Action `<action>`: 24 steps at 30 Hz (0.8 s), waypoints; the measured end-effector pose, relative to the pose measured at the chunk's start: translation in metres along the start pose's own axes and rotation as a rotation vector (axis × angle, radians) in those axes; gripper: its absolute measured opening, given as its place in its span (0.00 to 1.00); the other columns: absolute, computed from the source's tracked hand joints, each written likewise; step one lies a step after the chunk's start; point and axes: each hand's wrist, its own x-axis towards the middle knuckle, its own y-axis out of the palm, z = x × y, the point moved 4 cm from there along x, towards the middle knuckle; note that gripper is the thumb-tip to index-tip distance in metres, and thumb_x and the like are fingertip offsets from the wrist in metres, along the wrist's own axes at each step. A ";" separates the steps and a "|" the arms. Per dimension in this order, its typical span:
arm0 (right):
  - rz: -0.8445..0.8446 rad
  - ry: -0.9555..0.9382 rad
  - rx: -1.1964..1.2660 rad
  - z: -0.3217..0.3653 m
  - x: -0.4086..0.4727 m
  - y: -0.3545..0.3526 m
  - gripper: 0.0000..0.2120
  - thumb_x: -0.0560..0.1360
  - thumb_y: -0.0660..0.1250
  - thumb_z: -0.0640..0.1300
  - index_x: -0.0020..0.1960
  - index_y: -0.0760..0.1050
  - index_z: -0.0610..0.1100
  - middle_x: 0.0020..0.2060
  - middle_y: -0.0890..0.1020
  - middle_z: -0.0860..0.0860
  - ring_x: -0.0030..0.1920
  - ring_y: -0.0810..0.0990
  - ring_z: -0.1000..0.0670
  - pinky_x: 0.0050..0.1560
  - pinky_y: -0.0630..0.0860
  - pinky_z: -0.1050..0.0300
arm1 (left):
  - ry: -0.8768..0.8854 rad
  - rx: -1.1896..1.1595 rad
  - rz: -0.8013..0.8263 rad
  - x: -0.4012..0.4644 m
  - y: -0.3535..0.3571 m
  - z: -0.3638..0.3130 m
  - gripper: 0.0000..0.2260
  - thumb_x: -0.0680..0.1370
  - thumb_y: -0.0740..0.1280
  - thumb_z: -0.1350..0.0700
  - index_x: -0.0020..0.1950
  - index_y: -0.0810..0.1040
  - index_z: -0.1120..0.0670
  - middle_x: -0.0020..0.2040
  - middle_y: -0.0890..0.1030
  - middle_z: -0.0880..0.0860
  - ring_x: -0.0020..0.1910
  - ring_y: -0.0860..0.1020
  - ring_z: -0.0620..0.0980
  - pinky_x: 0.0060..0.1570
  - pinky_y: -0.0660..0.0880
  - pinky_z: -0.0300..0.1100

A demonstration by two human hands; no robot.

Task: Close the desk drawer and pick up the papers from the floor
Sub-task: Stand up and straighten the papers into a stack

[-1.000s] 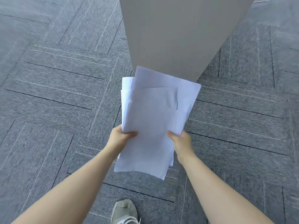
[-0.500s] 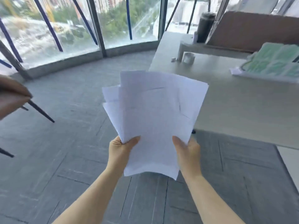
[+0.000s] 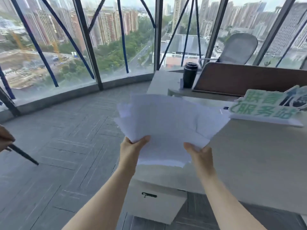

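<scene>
A loose fan of several white papers (image 3: pixel 166 123) is held up in front of me, over the near left corner of the grey desk (image 3: pixel 249 155). My left hand (image 3: pixel 132 146) grips the stack's lower left edge, thumb on top. My right hand (image 3: pixel 200 152) grips the lower right edge the same way. Below the desk edge sits a white drawer unit (image 3: pixel 157 206) with a small dark lock fitting (image 3: pixel 149 195) on its front face; it looks pushed in.
On the desk stand a black tumbler (image 3: pixel 189 75), a brown board (image 3: pixel 249 80) and a white sign with green characters (image 3: pixel 265 107). A grey mesh chair (image 3: pixel 237 47) is behind. Curved windows ring the grey carpet (image 3: pixel 66 146). A chair leg (image 3: pixel 23 154) juts in at left.
The view rose from the floor to the desk and windows. Both hands kept hold of the papers and carried them up and right, over the desk corner.
</scene>
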 end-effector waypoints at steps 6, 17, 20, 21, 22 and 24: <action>0.163 0.180 -0.196 -0.076 0.056 -0.013 0.08 0.70 0.68 0.37 0.48 0.80 0.44 0.40 0.82 0.37 0.34 0.79 0.49 0.34 0.70 0.65 | -0.177 0.144 -0.053 0.022 0.014 0.069 0.17 0.62 0.72 0.59 0.49 0.80 0.46 0.42 0.83 0.45 0.45 0.81 0.46 0.42 0.74 0.37; 0.171 0.149 -0.408 -0.063 0.147 0.022 0.11 0.76 0.59 0.36 0.52 0.77 0.46 0.37 0.82 0.47 0.38 0.79 0.45 0.38 0.73 0.55 | -0.149 0.330 -0.164 0.107 0.036 0.044 0.10 0.64 0.73 0.60 0.44 0.80 0.55 0.40 0.82 0.52 0.39 0.77 0.51 0.40 0.72 0.45; 0.186 0.243 -0.435 -0.076 0.167 0.039 0.08 0.75 0.58 0.35 0.46 0.75 0.43 0.33 0.77 0.48 0.32 0.72 0.47 0.31 0.67 0.55 | -0.183 0.454 -0.165 0.135 0.033 0.045 0.08 0.69 0.72 0.61 0.46 0.77 0.59 0.41 0.81 0.54 0.38 0.76 0.52 0.36 0.70 0.45; 0.184 0.278 -0.436 -0.083 0.174 0.045 0.07 0.74 0.58 0.35 0.44 0.74 0.40 0.32 0.75 0.48 0.32 0.70 0.47 0.30 0.64 0.55 | -0.190 0.487 -0.164 0.148 0.031 0.049 0.09 0.69 0.71 0.61 0.47 0.76 0.60 0.42 0.82 0.55 0.38 0.76 0.53 0.37 0.70 0.45; 0.173 0.320 -0.445 -0.090 0.180 0.050 0.06 0.74 0.58 0.35 0.42 0.73 0.39 0.32 0.74 0.48 0.32 0.68 0.47 0.31 0.62 0.54 | -0.200 0.513 -0.160 0.160 0.029 0.053 0.09 0.70 0.70 0.61 0.47 0.76 0.61 0.43 0.82 0.57 0.38 0.76 0.54 0.37 0.70 0.45; 0.149 0.392 -0.463 -0.106 0.194 0.061 0.05 0.72 0.58 0.36 0.40 0.72 0.39 0.31 0.73 0.48 0.33 0.67 0.47 0.33 0.62 0.55 | -0.238 0.561 -0.136 0.188 0.025 0.064 0.08 0.71 0.66 0.61 0.48 0.75 0.62 0.42 0.81 0.58 0.37 0.75 0.54 0.35 0.69 0.45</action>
